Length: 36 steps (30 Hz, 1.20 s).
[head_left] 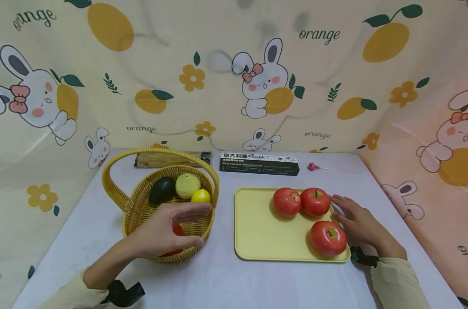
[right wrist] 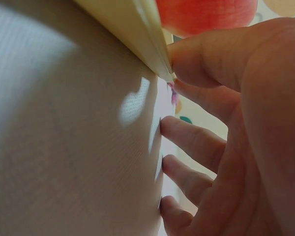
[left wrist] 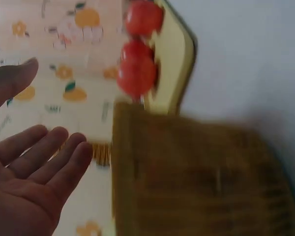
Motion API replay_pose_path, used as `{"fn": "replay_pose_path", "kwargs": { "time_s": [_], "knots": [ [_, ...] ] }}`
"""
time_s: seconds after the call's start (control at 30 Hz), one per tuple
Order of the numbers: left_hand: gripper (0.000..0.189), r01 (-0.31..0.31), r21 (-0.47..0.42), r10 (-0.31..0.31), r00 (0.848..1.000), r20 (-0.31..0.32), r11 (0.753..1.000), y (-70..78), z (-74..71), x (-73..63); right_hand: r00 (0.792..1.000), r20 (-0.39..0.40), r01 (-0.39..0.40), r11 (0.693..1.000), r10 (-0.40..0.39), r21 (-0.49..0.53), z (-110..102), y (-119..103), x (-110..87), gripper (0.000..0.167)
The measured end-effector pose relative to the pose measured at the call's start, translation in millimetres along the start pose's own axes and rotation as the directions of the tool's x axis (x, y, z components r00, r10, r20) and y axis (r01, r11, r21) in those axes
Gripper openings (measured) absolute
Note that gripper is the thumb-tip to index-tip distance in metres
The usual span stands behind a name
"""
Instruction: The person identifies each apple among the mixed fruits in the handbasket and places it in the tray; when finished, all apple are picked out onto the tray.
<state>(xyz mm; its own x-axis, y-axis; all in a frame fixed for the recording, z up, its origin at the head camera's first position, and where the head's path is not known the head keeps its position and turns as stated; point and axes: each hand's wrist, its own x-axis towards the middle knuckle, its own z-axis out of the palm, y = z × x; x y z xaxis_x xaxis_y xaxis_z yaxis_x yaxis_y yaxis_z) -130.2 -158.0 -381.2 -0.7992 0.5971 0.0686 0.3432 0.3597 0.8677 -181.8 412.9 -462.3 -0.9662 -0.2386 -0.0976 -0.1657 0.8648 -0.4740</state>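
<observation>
My left hand point(head_left: 165, 229) is held over the wicker basket point(head_left: 130, 214), fingers and thumb spread apart with nothing between them. In the left wrist view its open palm shows beside the basket's woven side point(left wrist: 201, 177). Inside the basket lie a dark oval fruit point(head_left: 162, 190), a pale green round fruit point(head_left: 187, 186) and a small yellow fruit point(head_left: 201, 196); a red thing point(head_left: 177, 230) is partly hidden by the hand. My right hand point(head_left: 359, 221) rests at the right edge of the yellow tray point(head_left: 272, 240), thumb at the rim. Three red apples point(head_left: 328, 238) sit on this tray.
A black and white pasta box point(head_left: 259, 164) lies at the back of the white table. Left of it is a pack of spaghetti point(head_left: 172, 159), behind the basket's tall arched handle point(head_left: 158, 151). A small pink object point(head_left: 313, 166) lies right of the box.
</observation>
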Motion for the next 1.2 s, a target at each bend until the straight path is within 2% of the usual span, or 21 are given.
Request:
{"fn": "replay_pose_path", "kwargs": {
  "time_s": [0.23,0.33,0.47,0.6,0.77,0.97,1.2],
  "knots": [
    [0.063,0.047,0.150,-0.049,0.999,0.009,0.988,-15.4,-41.3,-24.0,1.000,-0.005,0.008,1.000,-0.008,-0.005,-1.1,-1.2,0.5,0.067],
    [0.063,0.100,0.216,-0.108,0.994,0.026,0.971,-20.4,-53.6,-28.6,1.000,-0.001,0.006,1.000,-0.006,0.001,-1.0,-1.3,1.5,0.068],
    [0.066,0.163,0.261,-0.186,0.981,0.063,0.952,-23.5,-63.1,-32.3,1.000,0.005,0.006,1.000,-0.006,0.006,-0.2,-0.6,2.7,0.068],
    [0.066,0.180,0.288,-0.216,0.971,0.101,0.941,-28.6,-65.7,-36.2,1.000,0.005,0.002,1.000,-0.002,0.005,-0.1,0.0,3.3,0.068],
    [0.067,0.165,0.298,-0.217,0.965,0.150,0.940,-35.2,-63.2,-38.7,1.000,-0.003,-0.003,1.000,0.003,0.006,-0.8,-0.2,2.9,0.068],
    [0.072,0.137,0.318,-0.189,0.972,0.140,0.938,-39.9,-54.2,-36.9,1.000,0.007,-0.013,1.000,0.013,0.013,-0.9,0.4,1.0,0.070],
    [0.075,0.078,0.318,-0.128,0.982,0.137,0.945,-44.7,-42.3,-32.5,1.000,0.017,-0.018,1.000,0.018,0.021,-0.9,1.9,-0.5,0.070]
  ]
}}
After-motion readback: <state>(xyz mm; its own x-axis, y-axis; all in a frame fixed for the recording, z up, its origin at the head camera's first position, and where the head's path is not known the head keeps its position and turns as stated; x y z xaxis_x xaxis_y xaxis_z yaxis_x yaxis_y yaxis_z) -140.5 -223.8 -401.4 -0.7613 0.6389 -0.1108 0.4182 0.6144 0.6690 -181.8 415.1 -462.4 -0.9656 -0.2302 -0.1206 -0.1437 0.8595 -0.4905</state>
